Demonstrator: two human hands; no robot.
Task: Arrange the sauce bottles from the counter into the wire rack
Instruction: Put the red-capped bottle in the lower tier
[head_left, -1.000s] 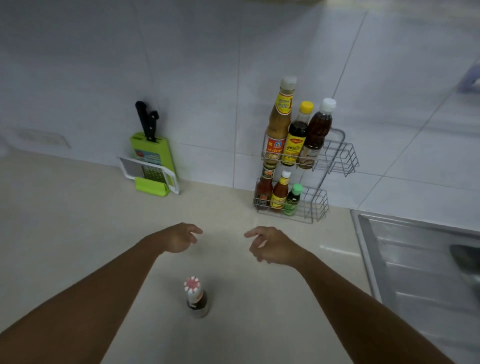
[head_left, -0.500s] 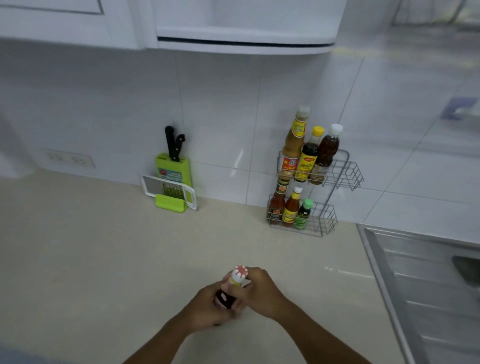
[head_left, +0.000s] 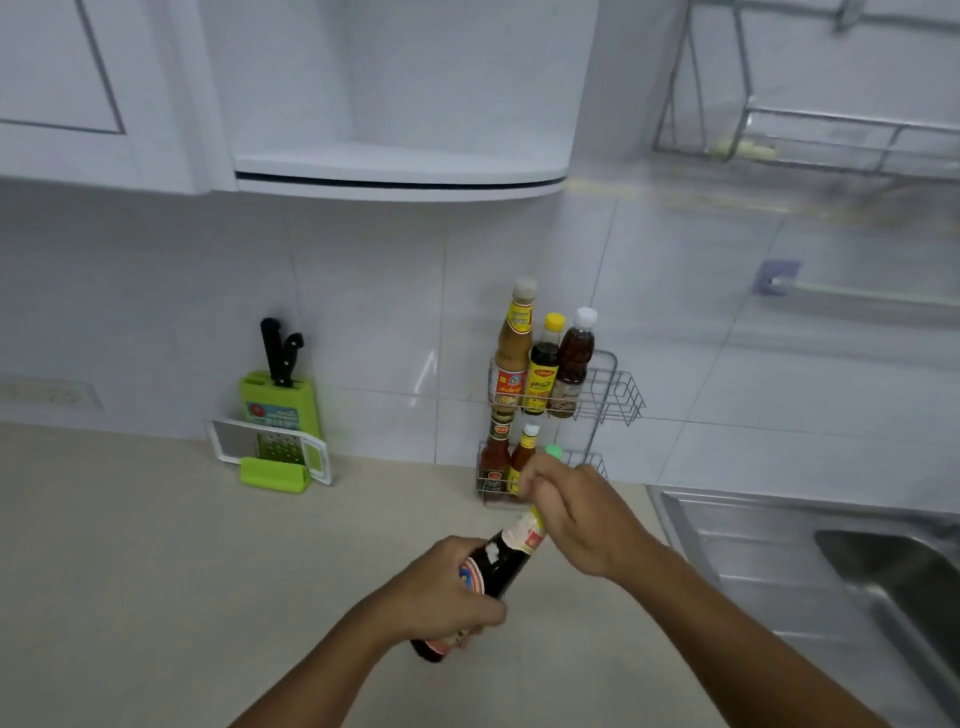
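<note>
A dark sauce bottle (head_left: 503, 564) with a red and white label is lifted off the beige counter (head_left: 156, 571) and tilted, neck pointing up and right. My left hand (head_left: 441, 592) grips its body. My right hand (head_left: 576, 514) is closed around its neck and cap, which are hidden. Behind them the two-tier wire rack (head_left: 613, 384) stands against the wall. Its upper tier holds three tall bottles (head_left: 540, 364). The lower tier holds a red bottle (head_left: 494, 457), a yellow-labelled one and a green-capped one, partly hidden by my right hand.
A green knife block (head_left: 278, 400) with a grater (head_left: 270, 452) leans on the tiled wall at the left. A steel sink (head_left: 831, 571) lies to the right. White cabinets (head_left: 363, 104) and a hanging dish rack (head_left: 831, 130) are overhead.
Both hands closed on the dark bottle that stood on the counter, lifted it and tilted it toward the rack. The camera view has risen, showing cabinets.
</note>
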